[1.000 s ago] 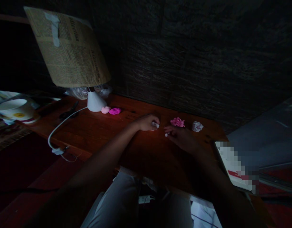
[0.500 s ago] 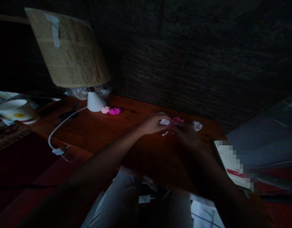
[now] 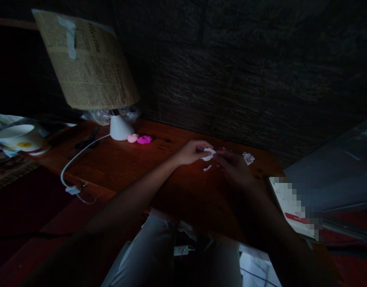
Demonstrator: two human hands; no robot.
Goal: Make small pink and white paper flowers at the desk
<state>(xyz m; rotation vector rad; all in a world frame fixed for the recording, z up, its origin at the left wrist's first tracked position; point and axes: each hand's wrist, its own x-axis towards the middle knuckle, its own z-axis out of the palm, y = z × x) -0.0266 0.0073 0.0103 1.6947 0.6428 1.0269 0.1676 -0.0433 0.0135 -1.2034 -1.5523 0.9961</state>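
Over the right part of the table, a small white piece of what looks like modelling clay (image 3: 207, 154) is held between both hands. My left hand (image 3: 193, 152) pinches it from the left with thumb and fingers. The fingertips of my right hand (image 3: 233, 165) are closed on its right edge. A thin white scrap (image 3: 207, 168) lies on the wood just below. Behind my right hand a little of a pink crumpled piece (image 3: 223, 149) shows; the hand hides the rest. Farther right lies a crumpled white and pinkish lump (image 3: 248, 158).
A lamp with a newsprint shade (image 3: 90, 63) stands at the left of the wooden table (image 3: 171, 191). By its base sit a pale pink lump (image 3: 133, 138) and a magenta lump (image 3: 144, 139). Scissors (image 3: 87, 142), a white cup (image 3: 22, 139) and a white book or box (image 3: 293, 211) are also there.
The white piece has turned and shows a rounder outline. My fingers have shifted around it, and my right hand covers more of the pink crumpled piece.
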